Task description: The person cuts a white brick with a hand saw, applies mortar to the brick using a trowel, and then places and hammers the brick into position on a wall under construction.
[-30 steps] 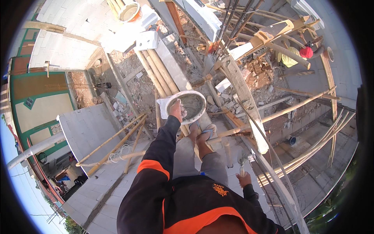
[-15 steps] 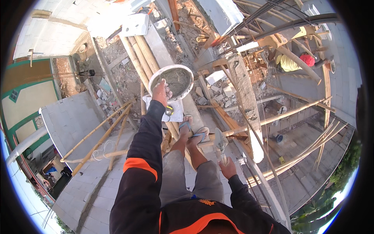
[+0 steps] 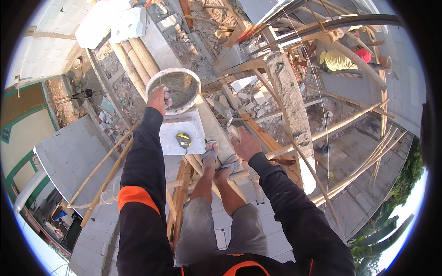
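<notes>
My left hand [image 3: 159, 99] reaches forward and grips the near rim of a round white basin [image 3: 191, 83] filled with grey mortar. The basin rests at the far edge of a light grey block [image 3: 172, 131], on which a yellow-and-black tape measure [image 3: 183, 138] lies. My right hand [image 3: 246, 143] is beside my sandalled feet [image 3: 220, 158], closed around what looks like the handle of a small trowel [image 3: 232, 131] whose blade points away from me. I stand high up on bamboo scaffold poles [image 3: 182, 184].
A rough concrete column [image 3: 292, 106] rises to the right, with bamboo poles [image 3: 106, 170] and strings around it. A person in a yellow shirt and red cap [image 3: 338, 59] works beyond it. Grey block walls [image 3: 69, 156] and rubble [image 3: 248, 101] lie far below.
My right hand has come up from near my hip to beside my feet. My left hand still holds the basin, which now sits further up and left in view.
</notes>
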Motion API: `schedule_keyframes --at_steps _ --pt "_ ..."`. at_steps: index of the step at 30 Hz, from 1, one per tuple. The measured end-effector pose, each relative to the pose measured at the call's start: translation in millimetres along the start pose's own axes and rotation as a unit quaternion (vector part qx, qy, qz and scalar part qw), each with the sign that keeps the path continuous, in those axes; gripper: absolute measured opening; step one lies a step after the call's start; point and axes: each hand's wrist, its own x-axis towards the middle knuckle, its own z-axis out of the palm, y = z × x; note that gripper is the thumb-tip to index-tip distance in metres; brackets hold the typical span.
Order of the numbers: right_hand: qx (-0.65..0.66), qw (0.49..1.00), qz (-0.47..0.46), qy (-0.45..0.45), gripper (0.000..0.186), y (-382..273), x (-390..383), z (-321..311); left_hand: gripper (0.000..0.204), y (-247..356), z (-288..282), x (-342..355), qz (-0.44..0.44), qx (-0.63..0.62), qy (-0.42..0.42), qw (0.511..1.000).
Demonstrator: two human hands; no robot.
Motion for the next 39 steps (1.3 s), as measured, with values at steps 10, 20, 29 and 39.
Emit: schedule_keyframes --at_steps 10,20,29,39 --pt "-0.143 0.985 -0.096 -0.003 0.035 -70 122 7 0.025 -15 -48 43 0.159 0.176 0.124 0.963" --pt "-0.26 0.938 -0.224 0.051 0.022 -162 250 60 0.04 -68 -153 119 0.048 -0.04 0.043 0.997" --pt "-0.25 0.931 -0.267 -0.003 0.027 -109 185 36 0.038 -78 -107 63 0.024 0.051 0.007 0.998" --pt "-0.142 0.97 -0.196 -0.031 0.036 -51 183 40 0.032 -89 -42 33 0.136 0.07 0.015 0.988"
